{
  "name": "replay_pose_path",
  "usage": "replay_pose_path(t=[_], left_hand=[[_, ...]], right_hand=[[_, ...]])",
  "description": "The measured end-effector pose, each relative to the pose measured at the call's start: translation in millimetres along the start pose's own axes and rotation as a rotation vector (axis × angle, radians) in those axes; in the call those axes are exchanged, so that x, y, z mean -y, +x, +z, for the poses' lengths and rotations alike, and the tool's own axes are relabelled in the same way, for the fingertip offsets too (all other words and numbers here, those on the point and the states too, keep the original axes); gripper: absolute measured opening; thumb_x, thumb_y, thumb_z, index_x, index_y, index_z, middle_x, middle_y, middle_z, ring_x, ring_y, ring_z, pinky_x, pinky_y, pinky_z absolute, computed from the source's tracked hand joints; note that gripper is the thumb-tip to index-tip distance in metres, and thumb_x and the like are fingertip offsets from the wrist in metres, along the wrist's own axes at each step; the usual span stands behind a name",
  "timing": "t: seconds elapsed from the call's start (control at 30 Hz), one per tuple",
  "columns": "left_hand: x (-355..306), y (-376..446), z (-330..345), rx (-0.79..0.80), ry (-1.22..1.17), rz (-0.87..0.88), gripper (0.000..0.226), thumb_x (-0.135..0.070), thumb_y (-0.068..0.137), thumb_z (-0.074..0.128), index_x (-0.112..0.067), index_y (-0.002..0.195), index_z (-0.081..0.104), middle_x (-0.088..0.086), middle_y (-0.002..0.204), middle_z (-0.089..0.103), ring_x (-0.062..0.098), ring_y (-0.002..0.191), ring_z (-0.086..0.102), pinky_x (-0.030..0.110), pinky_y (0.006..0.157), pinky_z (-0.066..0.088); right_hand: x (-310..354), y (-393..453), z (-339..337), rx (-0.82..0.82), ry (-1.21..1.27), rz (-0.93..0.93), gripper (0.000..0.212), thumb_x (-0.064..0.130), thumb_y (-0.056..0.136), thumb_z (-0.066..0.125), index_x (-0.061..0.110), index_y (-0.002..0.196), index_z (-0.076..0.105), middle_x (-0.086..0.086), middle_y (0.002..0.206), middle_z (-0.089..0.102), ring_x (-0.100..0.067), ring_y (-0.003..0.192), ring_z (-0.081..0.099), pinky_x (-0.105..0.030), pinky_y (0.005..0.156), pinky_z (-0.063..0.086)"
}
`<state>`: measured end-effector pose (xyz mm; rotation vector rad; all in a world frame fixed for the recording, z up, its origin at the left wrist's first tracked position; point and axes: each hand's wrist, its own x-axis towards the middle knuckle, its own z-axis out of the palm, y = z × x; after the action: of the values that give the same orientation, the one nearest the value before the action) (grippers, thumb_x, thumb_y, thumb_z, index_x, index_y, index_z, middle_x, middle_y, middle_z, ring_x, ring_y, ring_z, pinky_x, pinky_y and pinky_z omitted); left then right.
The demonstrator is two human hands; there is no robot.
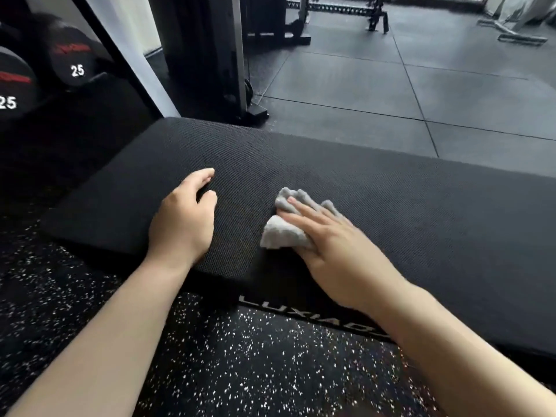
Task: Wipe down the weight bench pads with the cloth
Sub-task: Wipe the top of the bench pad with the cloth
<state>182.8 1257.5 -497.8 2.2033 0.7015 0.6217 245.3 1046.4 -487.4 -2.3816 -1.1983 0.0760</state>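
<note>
Gym floor: we press grey cloth [287, 222] flat onto black worktop pad [391, 212] with straight-fingered right hand [334, 251]; at nine o'clock of cloth, left hand [183, 218] rests loosely curled, holding nothing.

From my feed, the bench pad [376, 200] looks matt black with a fine woven, grippy texture. The cloth [284, 233] is grey, soft and crumpled terry. I see speckled rubber flooring [240, 362] nearby, smooth matt floor tiles [361, 91] beyond, and dull rubbery dumbbells [72, 64].
</note>
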Motion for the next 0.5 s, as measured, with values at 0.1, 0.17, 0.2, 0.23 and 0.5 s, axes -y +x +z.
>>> replay_pose_path(t=[0.1, 0.17, 0.2, 0.23, 0.5], left_hand=[[-5, -1, 8, -0.023, 0.246, 0.049, 0.041, -0.017, 0.097, 0.043, -0.022, 0.136, 0.052, -0.002, 0.146, 0.046, 0.016, 0.135, 0.039, 0.03, 0.111, 0.025], [-4, -1, 11, 0.005, 0.368, 0.094, 0.044, -0.016, 0.098, 0.039, -0.02, 0.141, 0.045, 0.001, 0.153, 0.035, 0.015, 0.143, 0.026, 0.032, 0.117, 0.015], [-2, 0, 12, 0.022, 0.397, 0.09, 0.045, -0.017, 0.098, 0.037, -0.021, 0.143, 0.043, 0.001, 0.155, 0.031, 0.014, 0.145, 0.022, 0.034, 0.118, 0.012], [0, 1, 12, 0.038, 0.413, 0.079, 0.046, -0.018, 0.098, 0.036, -0.023, 0.144, 0.041, 0.001, 0.156, 0.029, 0.014, 0.145, 0.02, 0.035, 0.119, 0.01], [0, 1, 9, 0.048, 0.458, 0.115, 0.046, -0.019, 0.098, 0.036, -0.021, 0.143, 0.042, 0.003, 0.155, 0.031, 0.017, 0.145, 0.022, 0.037, 0.118, 0.01]], right_hand=[[-19, 63, 0, -0.087, -0.129, 0.248, 0.053, 0.024, 0.099, 0.039, 0.029, 0.151, 0.027, 0.01, 0.162, 0.012, -0.008, 0.149, 0.001, -0.032, 0.121, -0.003], [-9, 102, 13, -0.094, -0.176, 0.369, 0.06, 0.019, 0.094, 0.042, 0.024, 0.151, 0.025, 0.004, 0.163, 0.01, -0.014, 0.15, -0.001, -0.035, 0.121, -0.005], [-2, 113, 20, -0.1, -0.166, 0.388, 0.063, 0.017, 0.092, 0.043, 0.022, 0.152, 0.025, 0.001, 0.163, 0.009, -0.017, 0.15, -0.002, -0.036, 0.121, -0.005], [8, 115, 25, -0.106, -0.148, 0.366, 0.064, 0.016, 0.09, 0.044, 0.02, 0.151, 0.025, -0.001, 0.163, 0.01, -0.018, 0.15, -0.001, -0.037, 0.121, -0.005], [-5, -65, -17, -0.087, -0.067, 0.17, 0.056, 0.03, 0.094, 0.036, 0.035, 0.149, 0.027, 0.024, 0.157, 0.014, 0.007, 0.145, -0.002, -0.025, 0.121, -0.003]])
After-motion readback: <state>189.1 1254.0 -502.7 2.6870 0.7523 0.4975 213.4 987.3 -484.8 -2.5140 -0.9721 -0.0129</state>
